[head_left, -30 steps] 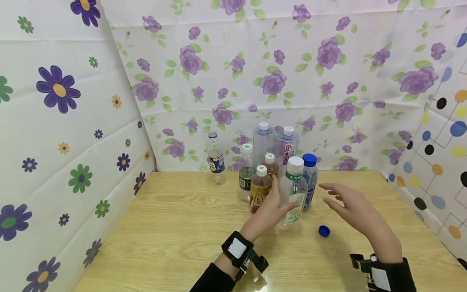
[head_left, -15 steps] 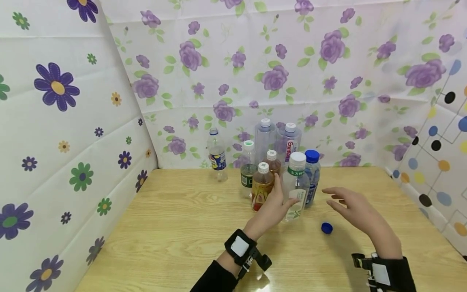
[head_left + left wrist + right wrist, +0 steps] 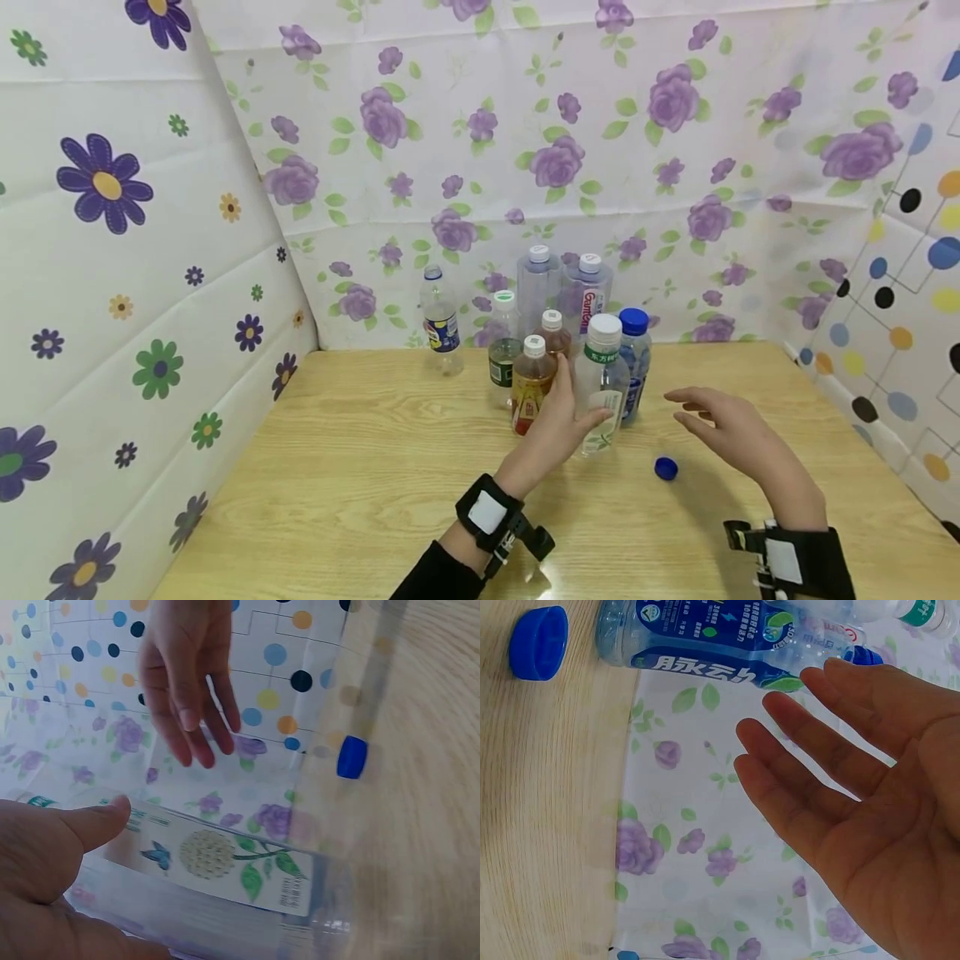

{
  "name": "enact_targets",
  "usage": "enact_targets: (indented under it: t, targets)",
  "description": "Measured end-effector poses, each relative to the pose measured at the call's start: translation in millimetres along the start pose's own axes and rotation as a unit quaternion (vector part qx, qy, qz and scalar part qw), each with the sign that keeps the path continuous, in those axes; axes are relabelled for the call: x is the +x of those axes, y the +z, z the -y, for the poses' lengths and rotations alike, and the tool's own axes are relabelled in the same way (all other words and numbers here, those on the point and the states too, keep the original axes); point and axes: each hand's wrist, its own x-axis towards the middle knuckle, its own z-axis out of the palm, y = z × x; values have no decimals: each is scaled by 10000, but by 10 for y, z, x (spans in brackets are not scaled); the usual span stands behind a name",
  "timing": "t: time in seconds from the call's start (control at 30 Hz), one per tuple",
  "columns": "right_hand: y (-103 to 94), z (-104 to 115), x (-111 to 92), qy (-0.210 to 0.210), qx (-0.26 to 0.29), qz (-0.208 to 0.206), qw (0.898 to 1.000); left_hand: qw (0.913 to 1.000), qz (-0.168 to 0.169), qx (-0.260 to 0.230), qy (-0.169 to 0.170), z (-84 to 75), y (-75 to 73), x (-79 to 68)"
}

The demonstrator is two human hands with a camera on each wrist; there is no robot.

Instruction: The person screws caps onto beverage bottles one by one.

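With thumb in front and fingers around its far left side, my left hand (image 3: 553,423) grips a clear plastic bottle (image 3: 603,375) with a white cap and green neck band. The bottle stands upright, and its flower-printed label (image 3: 210,862) shows in the left wrist view. My right hand (image 3: 731,429) hovers to the right, fingers loosely bent and holding nothing. Between the hands stands a blue-capped bottle (image 3: 636,358), apart from the right fingers (image 3: 780,776). A loose blue bottle cap (image 3: 666,468) lies on the table in front of it.
Left of the held bottle is a brown drink bottle (image 3: 531,392), with another brown one (image 3: 553,333) behind. A green-labelled bottle (image 3: 504,358), two large clear bottles and an uncapped bottle (image 3: 441,325) stand farther back. Patterned cloth walls (image 3: 480,167) edge the wooden table (image 3: 360,467).
The head view shifts slightly. Both hands keep nearly the same places, and the bottles and loose cap stay put.
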Motion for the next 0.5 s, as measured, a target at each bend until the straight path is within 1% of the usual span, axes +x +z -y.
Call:
enact_targets:
  t: [0.1, 0.17, 0.3, 0.37, 0.4, 0.5]
  targets:
    - [6, -11, -4, -33, -40, -34, 10000, 9999, -15, 67, 121, -82, -61, -35]
    - [14, -13, -6, -55, -33, -31, 10000, 9999, -35, 115, 119, -140, -103, -60]
    - [26, -5, -2, -100, -13, -13, 9999, 9992, -137, 260, 259, -261, -204, -106]
    - [24, -2, 1, -122, -12, -1, 9999, 9982, -253, 310, 456, -309, -274, -125]
    - [22, -1, 3, -130, -8, 4, 9999, 9970, -346, 309, 612, -328, -315, -130]
    - [18, 2, 10, -157, -7, 9, 9999, 9927, -689, 148, 977, -377, -465, -151]
